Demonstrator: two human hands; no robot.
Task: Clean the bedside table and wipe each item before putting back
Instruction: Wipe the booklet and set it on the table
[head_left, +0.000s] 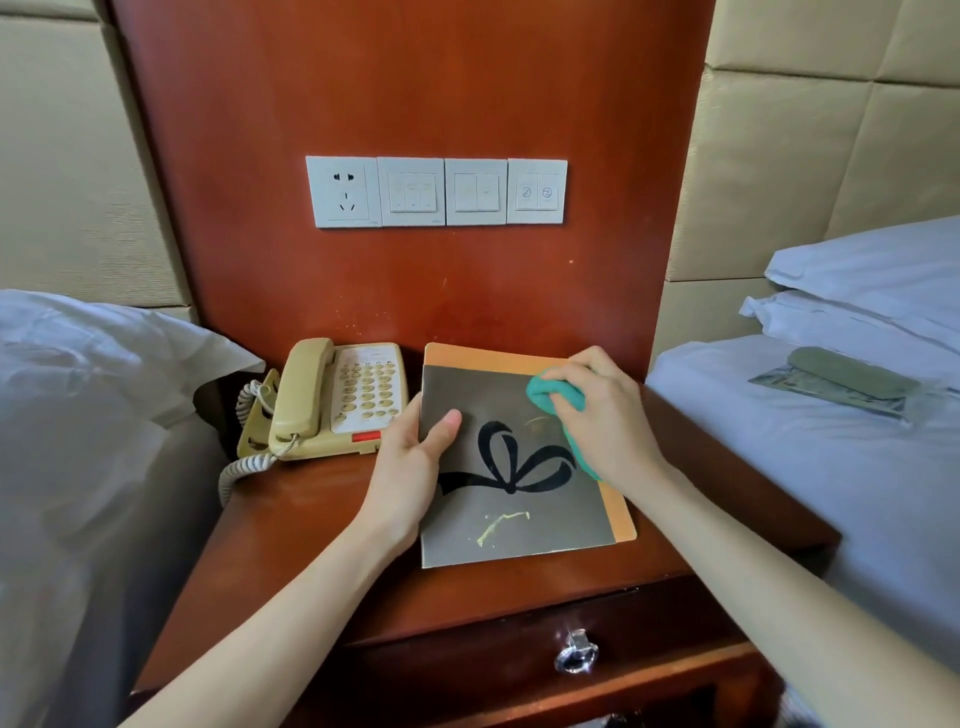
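Left hand (410, 467) pinches the flat grey square booklet (514, 467) (glossy wooden surface (311, 519) beneath) while right hand (608, 415) grips a crumpled teal cloth (550, 395) on its upper corner.

Bedside table (322, 525), telephone (332, 397), folder (511, 467)
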